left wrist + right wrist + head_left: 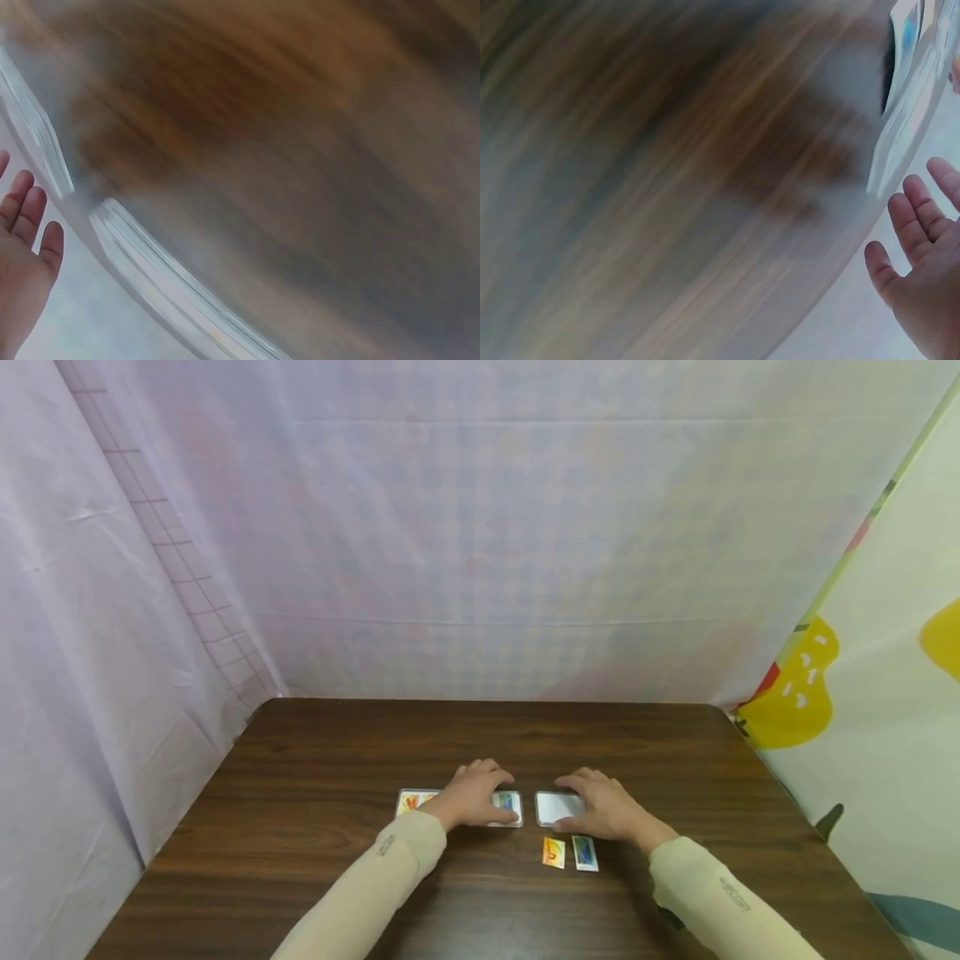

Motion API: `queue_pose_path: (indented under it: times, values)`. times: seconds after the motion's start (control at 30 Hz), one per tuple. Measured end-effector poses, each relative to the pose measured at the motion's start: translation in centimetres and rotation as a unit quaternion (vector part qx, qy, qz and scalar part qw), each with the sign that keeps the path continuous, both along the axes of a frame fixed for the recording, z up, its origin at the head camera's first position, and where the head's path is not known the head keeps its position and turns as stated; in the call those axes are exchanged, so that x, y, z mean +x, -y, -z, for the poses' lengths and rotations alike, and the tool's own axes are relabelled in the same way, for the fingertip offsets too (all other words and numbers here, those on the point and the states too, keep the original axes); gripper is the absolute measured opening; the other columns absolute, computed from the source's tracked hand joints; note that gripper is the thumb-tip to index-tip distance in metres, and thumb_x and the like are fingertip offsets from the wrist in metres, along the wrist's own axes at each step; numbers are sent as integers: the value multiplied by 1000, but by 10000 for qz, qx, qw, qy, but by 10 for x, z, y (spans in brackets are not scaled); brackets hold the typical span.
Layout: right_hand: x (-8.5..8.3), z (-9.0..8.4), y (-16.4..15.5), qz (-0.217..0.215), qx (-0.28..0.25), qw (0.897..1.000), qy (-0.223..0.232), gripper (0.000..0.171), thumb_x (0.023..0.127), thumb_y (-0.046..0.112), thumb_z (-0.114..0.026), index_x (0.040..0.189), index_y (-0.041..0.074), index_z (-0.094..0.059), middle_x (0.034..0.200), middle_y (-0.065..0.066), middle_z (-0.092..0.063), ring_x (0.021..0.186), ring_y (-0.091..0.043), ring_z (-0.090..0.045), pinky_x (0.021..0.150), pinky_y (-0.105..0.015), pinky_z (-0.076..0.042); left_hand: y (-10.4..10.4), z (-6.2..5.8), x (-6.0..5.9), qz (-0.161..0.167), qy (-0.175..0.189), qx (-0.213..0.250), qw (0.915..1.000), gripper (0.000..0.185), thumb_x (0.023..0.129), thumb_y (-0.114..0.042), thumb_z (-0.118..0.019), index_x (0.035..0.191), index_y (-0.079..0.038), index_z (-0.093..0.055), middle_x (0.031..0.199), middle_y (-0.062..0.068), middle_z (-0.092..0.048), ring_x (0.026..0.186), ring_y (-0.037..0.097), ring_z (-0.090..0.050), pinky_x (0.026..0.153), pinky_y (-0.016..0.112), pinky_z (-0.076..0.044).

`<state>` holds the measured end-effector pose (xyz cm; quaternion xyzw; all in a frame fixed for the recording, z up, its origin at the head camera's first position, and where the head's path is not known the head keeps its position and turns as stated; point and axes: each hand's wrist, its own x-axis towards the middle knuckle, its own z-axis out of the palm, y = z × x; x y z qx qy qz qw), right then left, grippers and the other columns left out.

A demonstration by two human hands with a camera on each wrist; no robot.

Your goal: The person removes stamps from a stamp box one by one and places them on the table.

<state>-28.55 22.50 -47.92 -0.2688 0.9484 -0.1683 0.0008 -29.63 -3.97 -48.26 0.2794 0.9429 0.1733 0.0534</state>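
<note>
My left hand (472, 795) reaches across a long, clear-edged flat case (521, 808) that holds small colourful picture cards, covering its middle. Its thumb and fingers are spread toward the case's right end. To the right lies a shorter flat case (555, 808) with a plain white face. My right hand (606, 806) is over that case's right side, fingers by the far edge and thumb by the near edge. Both hands have loosely extended fingers; in the right wrist view, the right hand (922, 255) shows them apart beside the clear edge of a case (904, 127).
Nearer the person, an orange-and-yellow stamp-sized card (553, 852) and a blue-green one (585, 853) lie side by side on the dark wooden table (337, 760). A pale curtain (480, 543) hangs behind the far edge, and a patterned cloth (862, 735) hangs at the right.
</note>
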Motion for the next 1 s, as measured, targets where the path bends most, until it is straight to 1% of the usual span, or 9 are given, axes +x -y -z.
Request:
queue_pose_path:
  times: [0.13, 0.27, 0.43, 0.67, 0.83, 1.0]
  values:
    - [-1, 3, 18, -85, -2, 9999, 121, 76, 75, 54, -80, 132, 7, -60, 127, -14, -57, 117, -35, -53, 97, -62, -38, 13, -2, 2, -12, -24, 9, 10000, 66, 84, -53, -73, 137, -16, -58, 135, 4, -52, 128, 23, -44, 108, 42, -31]
    - [-3, 7, 35, -154, -64, 9997, 189, 77, 75, 54, -80, 133, 7, -60, 132, -16, -54, 122, -38, -49, 99, -65, -35, 25, -3, 5, 10, -89, -32, 10000, 67, 82, -51, -74, 136, -15, -59, 132, 4, -53, 126, 23, -46, 106, 42, -32]
    - [-5, 13, 49, -152, -7, 9998, 149, 74, 74, 51, -81, 131, 7, -61, 134, -18, -52, 126, -39, -46, 100, -64, -34, 35, -4, 8, 64, -180, -132, 9997, 70, 81, -53, -76, 136, -13, -58, 128, 4, -54, 121, 23, -47, 104, 42, -34]
    - [-8, 16, 59, -81, 77, 9998, 162, 71, 74, 51, -82, 127, 8, -63, 136, -18, -51, 127, -40, -45, 101, -63, -34, 40, 1, 8, -20, -164, -361, 9992, 76, 80, -57, -75, 139, -13, -56, 132, 5, -53, 124, 24, -46, 107, 42, -33]
    - [-11, 18, 61, -136, -18, 9995, 270, 64, 75, 51, -81, 123, 11, -65, 136, -20, -51, 128, -41, -44, 102, -64, -32, 41, 6, 6, -54, -150, -453, 9988, 76, 80, -57, -75, 138, -12, -57, 130, 4, -53, 123, 24, -46, 106, 42, -33]
    - [-13, 19, 63, -105, 17, 9997, 208, 63, 75, 50, -81, 122, 11, -65, 136, -19, -51, 127, -41, -44, 102, -63, -33, 41, 7, 5, -60, -165, -492, 9986, 74, 81, -57, -75, 137, -12, -58, 129, 3, -53, 121, 22, -47, 104, 40, -34]
